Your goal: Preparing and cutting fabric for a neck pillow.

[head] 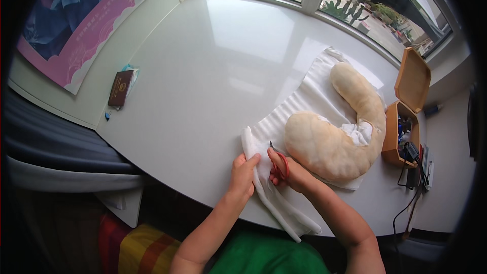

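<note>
White cloth (pixel 266 133) lies over the front of the table, its folded end hanging past the edge towards me. My left hand (pixel 243 173) grips a rolled or folded edge of it between thumb and fingers. Close by on the right, my right hand (pixel 279 167) holds red-handled scissors (pixel 284 164), their dark tip pointing up and away over the cloth. How far the blades are apart cannot be seen. A curved, cream-coloured stuffed cushion (pixel 331 148) rests on the cloth beyond my right hand, with white material (pixel 357 132) showing at its inner bend.
At the right stands a wooden box (pixel 392 137) with its lid raised, small items inside and a black adapter with cables (pixel 412 154) at its front. A dark red booklet (pixel 121 88) and a blue binder clip (pixel 107 115) lie at the left. Windows border the table's far side.
</note>
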The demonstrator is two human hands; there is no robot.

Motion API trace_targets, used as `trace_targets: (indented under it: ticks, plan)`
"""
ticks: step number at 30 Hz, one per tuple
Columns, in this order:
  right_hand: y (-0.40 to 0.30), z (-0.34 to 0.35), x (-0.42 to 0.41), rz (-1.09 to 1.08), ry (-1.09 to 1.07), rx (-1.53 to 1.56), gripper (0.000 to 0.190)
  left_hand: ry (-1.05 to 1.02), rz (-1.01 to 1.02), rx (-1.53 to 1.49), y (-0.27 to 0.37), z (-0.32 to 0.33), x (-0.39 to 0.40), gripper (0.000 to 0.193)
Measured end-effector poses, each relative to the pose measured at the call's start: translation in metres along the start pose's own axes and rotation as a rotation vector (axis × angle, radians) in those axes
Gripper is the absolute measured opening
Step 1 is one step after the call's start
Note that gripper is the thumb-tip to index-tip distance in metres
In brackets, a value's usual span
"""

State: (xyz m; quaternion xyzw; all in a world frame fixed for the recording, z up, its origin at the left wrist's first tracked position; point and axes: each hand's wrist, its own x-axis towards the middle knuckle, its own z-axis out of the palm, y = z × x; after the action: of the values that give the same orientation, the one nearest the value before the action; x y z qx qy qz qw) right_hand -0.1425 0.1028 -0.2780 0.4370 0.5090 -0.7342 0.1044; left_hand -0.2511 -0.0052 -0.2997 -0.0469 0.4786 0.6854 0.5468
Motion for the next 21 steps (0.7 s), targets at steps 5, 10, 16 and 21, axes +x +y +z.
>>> trace_targets:
  ticks: [5, 10, 16, 21]
  plan:
    - [-0.003, -0.002, 0.001, 0.015, -0.012, 0.010, 0.066, -0.028, -0.016, 0.007, 0.000, 0.001, 0.000, 0.028]
    - [0.001, -0.002, -0.012, 0.036, -0.060, 0.040, 0.066, 0.045, -0.007, -0.058, 0.005, -0.003, 0.002, 0.028]
    - [0.003, -0.006, -0.006, 0.090, -0.181, 0.081, 0.059, -0.037, -0.087, -0.112, 0.011, -0.002, -0.004, 0.029]
    - [-0.010, 0.001, 0.001, -0.003, -0.058, 0.032, 0.068, -0.037, -0.034, -0.086, 0.003, -0.004, -0.004, 0.029]
